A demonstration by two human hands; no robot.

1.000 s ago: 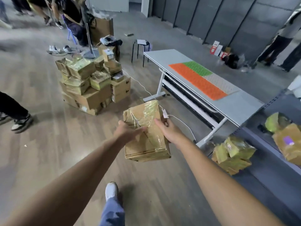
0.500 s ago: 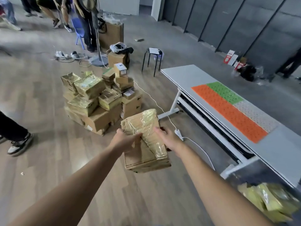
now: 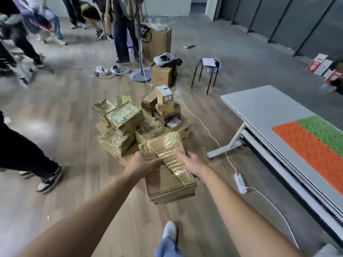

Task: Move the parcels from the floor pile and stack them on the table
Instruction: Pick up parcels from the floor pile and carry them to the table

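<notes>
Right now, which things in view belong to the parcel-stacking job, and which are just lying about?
Job: held parcel, left hand, right hand, floor pile, table.
Lying about: stool, power strip, fan stand, loose shoes.

Bare warehouse-like hall — parcel pile on wood floor, folding table, dark partition panels

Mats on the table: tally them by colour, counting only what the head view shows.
orange mat: 1
green mat: 1
Total: 2, side by side on the table
</notes>
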